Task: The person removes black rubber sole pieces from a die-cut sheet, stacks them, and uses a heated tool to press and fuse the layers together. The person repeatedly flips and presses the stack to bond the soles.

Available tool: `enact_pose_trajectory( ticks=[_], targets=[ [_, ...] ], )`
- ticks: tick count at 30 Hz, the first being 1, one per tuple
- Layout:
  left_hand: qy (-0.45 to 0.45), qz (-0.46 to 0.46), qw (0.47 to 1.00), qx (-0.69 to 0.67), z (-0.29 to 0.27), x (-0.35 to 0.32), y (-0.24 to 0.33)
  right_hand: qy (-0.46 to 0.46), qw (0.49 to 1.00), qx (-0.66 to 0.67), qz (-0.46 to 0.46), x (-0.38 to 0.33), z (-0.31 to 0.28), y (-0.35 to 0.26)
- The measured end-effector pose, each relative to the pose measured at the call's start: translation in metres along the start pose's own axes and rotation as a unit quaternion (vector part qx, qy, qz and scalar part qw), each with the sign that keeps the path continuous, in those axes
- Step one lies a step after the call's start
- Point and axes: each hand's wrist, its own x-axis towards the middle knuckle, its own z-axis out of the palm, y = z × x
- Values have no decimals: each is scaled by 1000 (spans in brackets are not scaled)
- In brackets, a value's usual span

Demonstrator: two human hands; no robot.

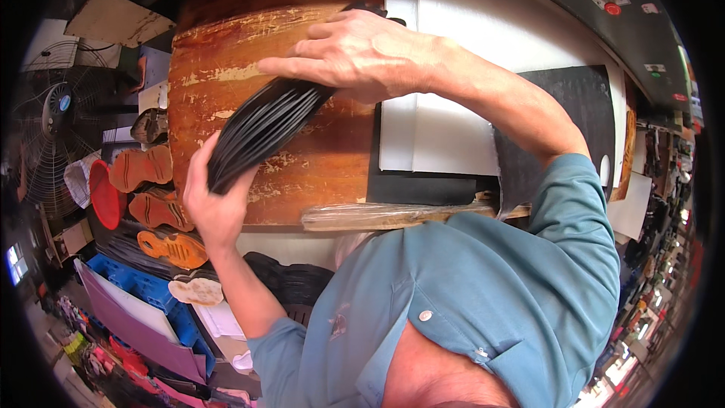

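A thick bundle of thin black sheet pieces (264, 127), long and narrow, is held slantwise above the worn wooden board (317, 181). Its layered edges are fanned toward me. My left hand (217, 193) grips the lower left end, with the thumb on one side and fingers on the other. At the upper right end, my right hand (355, 57) lies over the bundle, its index finger stretched along the top and the other fingers curled round. Part of the bundle's far end is hidden beneath that hand.
Right of the board lie a white sheet (453, 136) and black sheets (559, 117). A plastic-wrapped strip (362, 216) runs along the near edge. To the left are orange-brown sole-shaped pieces (143, 168), a red bowl (106, 195), a fan (59, 102) and a blue crate (136, 287). A red button (612, 8) sits upper right.
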Motion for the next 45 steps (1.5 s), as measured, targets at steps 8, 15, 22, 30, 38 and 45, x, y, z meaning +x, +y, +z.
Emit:
enact_pose_trajectory(
  ticks=[8, 15, 22, 30, 38, 45],
  targets=[
    [-128, 41, 956, 262, -8, 1, 20, -75, 991, 105, 38, 24, 22, -3],
    [-77, 62, 936, 337, 26, 22, 18, 50, 970, 141, 190, -27, 45, 47],
    [-47, 103, 926, 361, 23, 17, 18, 52, 857, 439, 263, -37, 70, 40],
    [-96, 44, 955, 277, 30, 21, 22, 84, 951, 217, 206, -30, 69, 36],
    [-39, 158, 921, 354, 31, 20, 17, 179, 970, 154, 56, -23, 60, 24],
    [-48, 115, 951, 283, 25, 31, 25, -8, 994, 85, 72, -8, 41, 11]
  ],
)
